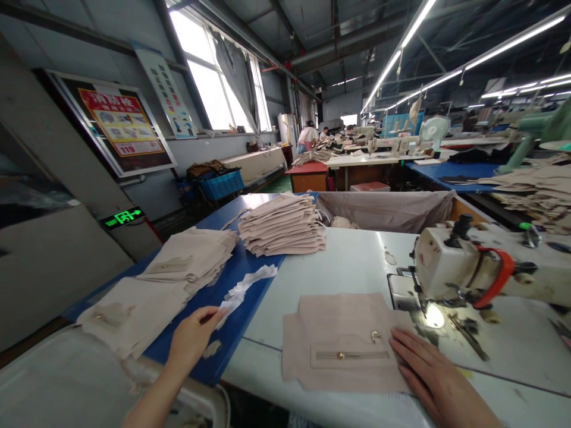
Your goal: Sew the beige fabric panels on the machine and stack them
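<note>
My left hand [196,333] pinches the near end of a crinkled white strip [243,286], which trails away over the blue tabletop. Flat on the pale sewing table lies a beige fabric panel [339,321] with a zipper [352,356] set into it and a small gold ring-shaped piece [375,337] above the zipper. My right hand [430,368] rests on the panel's right edge, fingers stretched out and close together. Just beyond that hand stands the sewing machine [455,267], its lamp lit near the needle area.
Left of my left hand lie overlapping stacks of beige zippered panels [138,303]. A taller pile of folded beige pieces [283,226] sits at the back. Behind the table is a cloth-lined bin [388,211]. A metal tool [468,336] lies beside the machine. People work far off.
</note>
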A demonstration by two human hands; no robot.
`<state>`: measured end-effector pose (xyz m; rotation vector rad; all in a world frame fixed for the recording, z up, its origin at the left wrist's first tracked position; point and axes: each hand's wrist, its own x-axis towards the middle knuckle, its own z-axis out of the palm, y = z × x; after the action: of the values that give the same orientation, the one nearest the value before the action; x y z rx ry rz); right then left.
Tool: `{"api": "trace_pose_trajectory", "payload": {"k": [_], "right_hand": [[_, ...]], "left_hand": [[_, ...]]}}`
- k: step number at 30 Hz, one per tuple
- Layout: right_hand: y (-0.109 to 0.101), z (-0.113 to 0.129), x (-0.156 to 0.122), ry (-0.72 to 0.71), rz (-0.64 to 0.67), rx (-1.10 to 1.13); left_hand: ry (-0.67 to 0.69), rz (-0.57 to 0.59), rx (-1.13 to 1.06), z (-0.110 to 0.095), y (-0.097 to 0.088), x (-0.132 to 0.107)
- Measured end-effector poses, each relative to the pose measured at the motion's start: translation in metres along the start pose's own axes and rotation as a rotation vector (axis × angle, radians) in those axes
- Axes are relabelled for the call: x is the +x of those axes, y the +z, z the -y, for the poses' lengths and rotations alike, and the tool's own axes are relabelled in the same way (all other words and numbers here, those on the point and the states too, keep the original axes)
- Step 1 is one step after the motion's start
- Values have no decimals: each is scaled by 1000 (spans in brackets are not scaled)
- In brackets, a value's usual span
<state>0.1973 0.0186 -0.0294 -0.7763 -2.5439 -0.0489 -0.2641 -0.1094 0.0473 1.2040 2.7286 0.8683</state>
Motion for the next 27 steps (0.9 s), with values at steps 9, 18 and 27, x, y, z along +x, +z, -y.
{"api": "trace_pose_trajectory", "payload": {"k": [9, 18, 27], "right_hand": [[10, 3, -11, -24, 61, -42], [-39, 42, 0, 253, 424, 168], [-61, 36, -19, 342, 463, 348]], "left_hand": [[70, -157, 59, 1, -12, 0], [1117, -292, 33, -110, 67, -50], [1398, -18, 45, -232, 163, -117]]}}
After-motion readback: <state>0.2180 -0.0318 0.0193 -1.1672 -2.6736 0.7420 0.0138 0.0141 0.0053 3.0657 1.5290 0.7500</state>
